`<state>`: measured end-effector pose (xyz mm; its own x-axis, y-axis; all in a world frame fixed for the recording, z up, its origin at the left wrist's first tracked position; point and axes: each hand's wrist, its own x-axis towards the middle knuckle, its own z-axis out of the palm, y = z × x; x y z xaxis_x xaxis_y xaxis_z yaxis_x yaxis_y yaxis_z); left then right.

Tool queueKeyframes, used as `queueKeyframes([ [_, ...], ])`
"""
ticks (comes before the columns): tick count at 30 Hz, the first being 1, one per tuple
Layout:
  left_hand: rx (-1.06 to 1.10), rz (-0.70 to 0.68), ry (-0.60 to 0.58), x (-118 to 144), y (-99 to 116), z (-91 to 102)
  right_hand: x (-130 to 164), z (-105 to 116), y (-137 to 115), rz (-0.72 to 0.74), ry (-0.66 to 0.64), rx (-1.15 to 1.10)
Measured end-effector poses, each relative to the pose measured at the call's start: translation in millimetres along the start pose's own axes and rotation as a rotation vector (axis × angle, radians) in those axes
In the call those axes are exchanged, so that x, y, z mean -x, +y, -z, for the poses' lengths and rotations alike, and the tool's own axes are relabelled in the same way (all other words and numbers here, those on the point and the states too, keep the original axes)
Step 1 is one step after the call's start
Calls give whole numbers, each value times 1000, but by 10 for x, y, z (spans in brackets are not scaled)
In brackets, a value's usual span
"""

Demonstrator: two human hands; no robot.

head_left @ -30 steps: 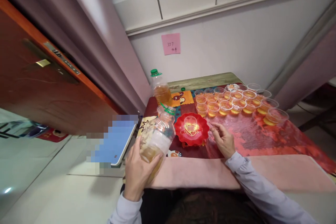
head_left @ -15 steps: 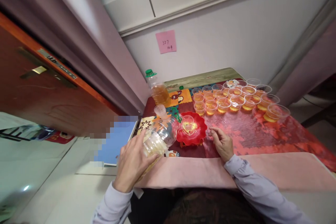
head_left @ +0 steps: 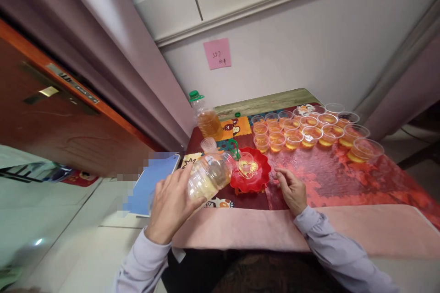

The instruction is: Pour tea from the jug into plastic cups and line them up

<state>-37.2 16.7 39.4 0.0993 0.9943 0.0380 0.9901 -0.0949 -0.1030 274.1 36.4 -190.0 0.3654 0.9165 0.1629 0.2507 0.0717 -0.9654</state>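
Note:
My left hand (head_left: 171, 203) grips a clear plastic bottle (head_left: 210, 174) holding a little amber liquid. The bottle is tipped far over to the right, its mouth at the rim of a small clear cup (head_left: 245, 160). That cup stands in a red scalloped dish (head_left: 252, 175) at the table's front. My right hand (head_left: 291, 188) rests on the red patterned mat (head_left: 319, 175) just right of the dish, fingers loosely apart and holding nothing.
Several clear cups of amber liquid (head_left: 295, 135) stand in rows at the back right. A second bottle with a green cap (head_left: 205, 116) and a stack of empty cups (head_left: 208, 144) sit at the back left. A pink cloth (head_left: 268, 226) covers the near edge; a brown door (head_left: 51, 119) is at left.
My left hand has tipped the bottle from nearly upright over toward the cup in the red dish. My right hand has stayed beside the dish.

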Motion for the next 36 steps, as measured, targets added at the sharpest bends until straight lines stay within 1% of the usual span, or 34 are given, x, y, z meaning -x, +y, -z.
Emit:
queueKeyframes([
  [4, -29, -6, -18, -25, 57, 56, -4, -1, 33, 11, -3, 35],
  [13, -75, -16, -37, -39, 98, 111, 3, -22, 100, -4, -22, -9],
  [18, -115, -24, -32, -55, 99, 140, -3, -17, 80, 14, -4, 19],
  [23, -130, -36, -17, -73, 96, 171, -3, -19, 37, 12, -2, -1],
  [29, -149, -44, 17, -70, 86, 166, -6, -18, 6, 24, 6, 0],
  [36, -150, -48, -7, -74, 84, 162, -7, -19, 5, 11, 10, -12],
])
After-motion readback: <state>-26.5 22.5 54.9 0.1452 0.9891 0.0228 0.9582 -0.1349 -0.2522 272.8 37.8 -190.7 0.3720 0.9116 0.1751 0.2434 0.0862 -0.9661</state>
